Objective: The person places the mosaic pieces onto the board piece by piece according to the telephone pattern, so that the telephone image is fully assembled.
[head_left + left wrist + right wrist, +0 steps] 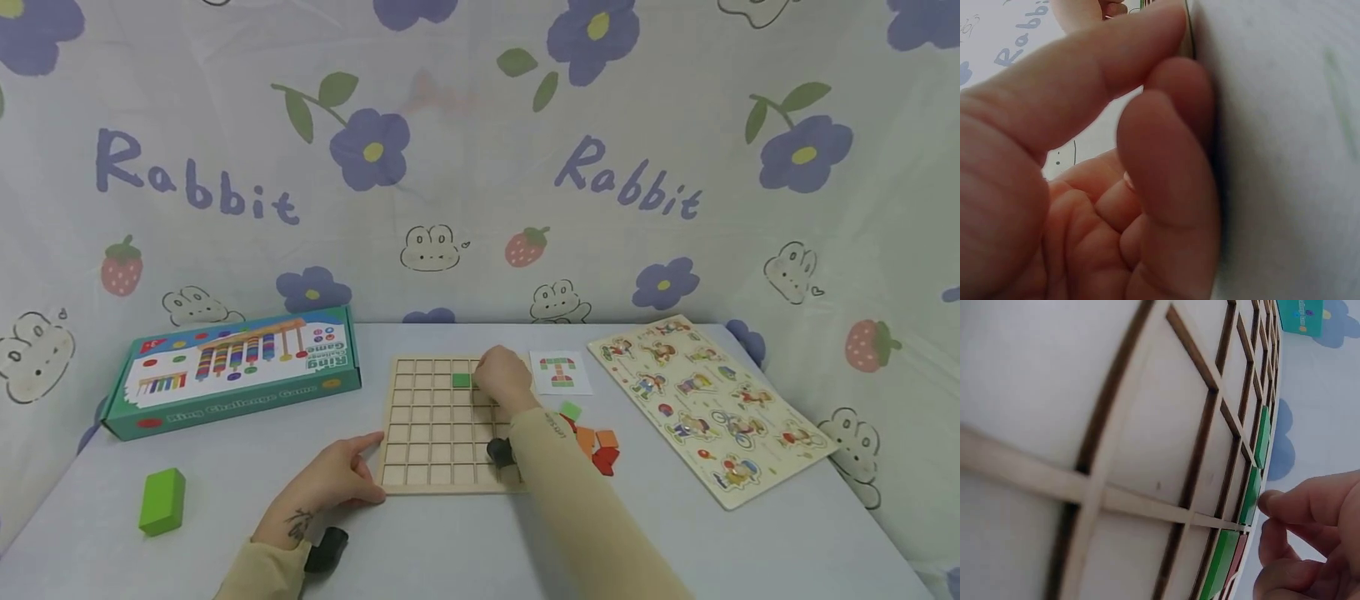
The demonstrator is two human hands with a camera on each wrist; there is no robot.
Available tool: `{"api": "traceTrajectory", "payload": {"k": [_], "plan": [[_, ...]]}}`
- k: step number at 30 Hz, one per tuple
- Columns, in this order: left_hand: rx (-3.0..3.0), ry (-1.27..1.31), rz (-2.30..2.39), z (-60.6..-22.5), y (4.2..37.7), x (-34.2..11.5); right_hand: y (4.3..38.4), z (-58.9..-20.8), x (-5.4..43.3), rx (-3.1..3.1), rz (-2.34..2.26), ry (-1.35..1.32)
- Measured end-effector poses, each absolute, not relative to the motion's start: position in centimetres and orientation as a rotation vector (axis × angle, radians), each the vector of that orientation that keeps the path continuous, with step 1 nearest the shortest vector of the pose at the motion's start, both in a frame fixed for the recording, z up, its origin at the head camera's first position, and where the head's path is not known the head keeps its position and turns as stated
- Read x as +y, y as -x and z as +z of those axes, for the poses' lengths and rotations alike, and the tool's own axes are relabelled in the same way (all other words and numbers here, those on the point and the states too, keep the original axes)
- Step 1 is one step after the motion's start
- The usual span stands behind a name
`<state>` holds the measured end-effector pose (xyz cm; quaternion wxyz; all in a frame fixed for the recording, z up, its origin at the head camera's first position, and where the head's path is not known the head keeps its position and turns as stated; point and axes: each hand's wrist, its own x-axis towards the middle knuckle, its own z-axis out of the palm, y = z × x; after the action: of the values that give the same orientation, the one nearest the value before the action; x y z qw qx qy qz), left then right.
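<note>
A wooden grid board lies flat on the table. My left hand rests at its left side, index finger and thumb spread against the frame near the front corner. In the left wrist view that hand nearly fills the picture. Over the board's far right part is my right hand, fingers curled. In the right wrist view, a fingertip of that hand touches a green tile seated in a cell; whether it pinches the tile is unclear. Another green tile sits to its left. Close by are a further green tile and a red tile.
Loose orange tiles and red tiles lie right of the board, partly behind my right sleeve. A pattern card is behind them. A picture puzzle board lies right; a game box and green block are left.
</note>
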<state>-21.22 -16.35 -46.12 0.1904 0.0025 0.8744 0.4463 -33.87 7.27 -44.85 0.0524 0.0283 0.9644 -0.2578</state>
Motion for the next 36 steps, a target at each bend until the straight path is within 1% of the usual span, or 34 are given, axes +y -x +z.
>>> {"api": "traceTrajectory", "payload": {"k": [3,5,10,12,15,19,26,36], "plan": [[2.456,-0.002,1.249,-46.0,21.2,-16.4,33.7,-44.8,7.7,2.913,-0.844,-0.049],[2.451,0.000,1.250,-46.0,21.2,-16.4,33.5,-44.7,8.2,2.886,-1.018,-0.003],[2.449,-0.010,1.246,-46.0,21.2,-16.2,32.4,-44.0,10.9,2.630,-1.651,0.113],[2.452,-0.012,1.243,-46.0,21.2,-16.2,31.9,-43.6,12.3,2.547,-1.790,0.126],[2.455,-0.003,1.234,-45.9,21.2,-16.1,31.0,-43.4,14.7,2.491,-1.873,0.101],[2.458,0.016,1.219,-45.8,21.1,-16.1,29.9,-43.8,17.6,2.498,-1.857,0.042],[2.457,0.002,1.236,-45.8,21.0,-16.4,28.9,-45.0,21.1,2.599,-1.629,-0.006],[2.450,-0.019,1.263,-46.1,21.1,-16.4,28.3,-46.2,23.2,2.580,-1.428,-0.082]]}}
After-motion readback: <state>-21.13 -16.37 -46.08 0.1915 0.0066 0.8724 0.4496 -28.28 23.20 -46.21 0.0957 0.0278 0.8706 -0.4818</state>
